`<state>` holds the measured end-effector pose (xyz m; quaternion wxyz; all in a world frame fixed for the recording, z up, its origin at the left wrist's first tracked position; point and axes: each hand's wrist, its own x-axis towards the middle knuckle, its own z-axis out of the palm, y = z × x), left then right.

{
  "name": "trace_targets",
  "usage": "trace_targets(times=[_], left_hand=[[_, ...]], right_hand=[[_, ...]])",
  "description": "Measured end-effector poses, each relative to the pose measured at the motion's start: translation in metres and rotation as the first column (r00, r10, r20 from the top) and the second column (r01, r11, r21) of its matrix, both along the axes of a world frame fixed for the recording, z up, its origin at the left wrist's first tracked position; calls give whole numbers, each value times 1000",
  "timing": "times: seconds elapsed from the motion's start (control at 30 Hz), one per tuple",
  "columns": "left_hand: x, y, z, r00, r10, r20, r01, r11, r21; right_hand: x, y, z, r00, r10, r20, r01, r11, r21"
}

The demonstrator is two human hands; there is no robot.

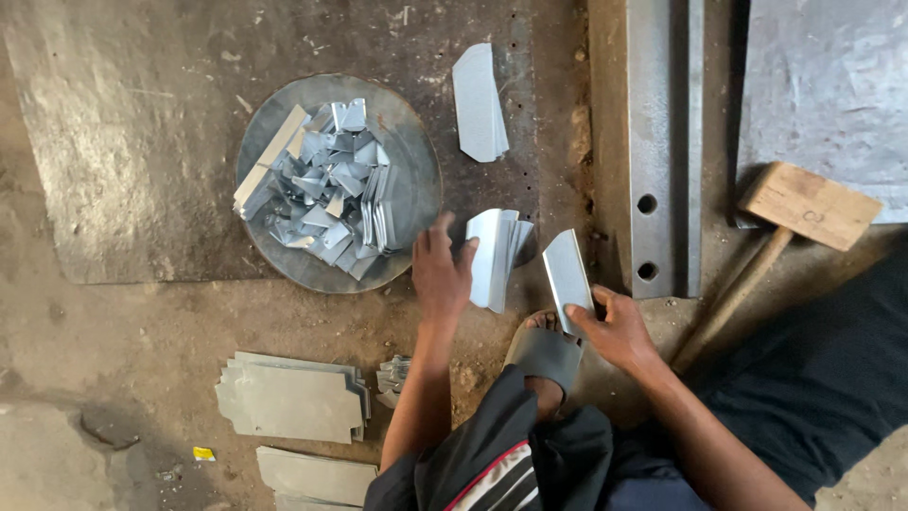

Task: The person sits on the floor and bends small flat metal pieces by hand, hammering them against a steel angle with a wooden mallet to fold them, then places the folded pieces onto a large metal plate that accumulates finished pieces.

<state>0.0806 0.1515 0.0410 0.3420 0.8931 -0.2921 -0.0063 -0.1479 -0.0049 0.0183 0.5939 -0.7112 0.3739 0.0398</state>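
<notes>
My left hand (441, 272) grips the edge of a curved stack of thin grey metal sheets (495, 255) standing on the floor. A single bent metal sheet (567, 277) is pinched between thumb and fingers of my right hand (615, 329), just right of that stack. My sandalled foot (544, 350) rests on the ground between my two hands.
A round metal dish (416, 151) piled with small folded metal pieces (326, 185) lies to the left. More cut sheets (479, 102) lie above, flat stacks (288, 397) at lower left. A wooden mallet (804, 208) and a steel bar (653, 142) sit on the right.
</notes>
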Motion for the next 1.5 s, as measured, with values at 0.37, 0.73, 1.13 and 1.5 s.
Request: trace_targets(times=[0.37, 0.73, 1.13, 1.5], left_hand=[[-66, -4, -23, 966, 16, -258, 110, 878, 467], [-44, 24, -3, 503, -337, -796, -336, 772, -539], [-46, 9, 16, 439, -272, -856, -542, 680, -494], [-33, 15, 16, 547, -283, -788, -379, 756, -534]], right_hand=[[-3, -6, 4, 1000, -6, 13, 5, 1000, 11], [3, -3, 6, 993, -3, -117, 5, 1000, 15], [34, 5, 36, 999, 35, -8, -35, 999, 27], [53, 21, 32, 969, 239, 56, -236, 970, -50]])
